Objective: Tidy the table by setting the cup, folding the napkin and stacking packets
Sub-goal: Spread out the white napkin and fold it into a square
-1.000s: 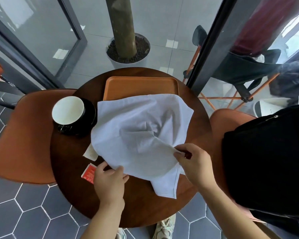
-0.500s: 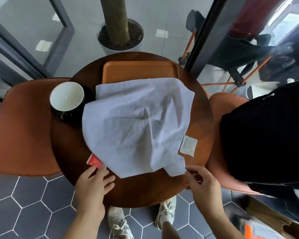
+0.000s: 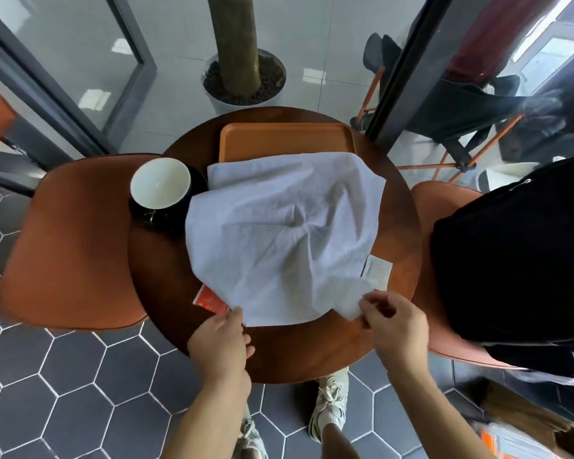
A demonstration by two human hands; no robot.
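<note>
While the right hand pinches the near right corner of the crumpled white cloth napkin between thumb and fingertips, the left hand sits at the napkin's near left corner with its fingers curled in. It's touching the edge there, but honestly I can't tell if it's properly gripping the cloth or just resting on it.

Right beside the left hand's fingertips, a red paper packet pokes out from under the napkin's edge, mostly covered. Just beyond the right hand, a small white paper packet lies flat on the wood, with one side tucked under the cloth. So the two packets are well apart, one at each near corner, nothing stacked.

The napkin itself is spread open and wrinkly across the middle of the round dark wooden table, and its far edge laps over the near rim of the orange rectangular plastic tray, which sits at the far side from both hands.

Further out from the left hand, off to the far left, the white-lined black ceramic cup stands upright on its black saucer, just beside the napkin's left edge.

Rust-orange moulded chairs flank the table on both sides, and a black bag is on the one nearest the right hand.
</note>
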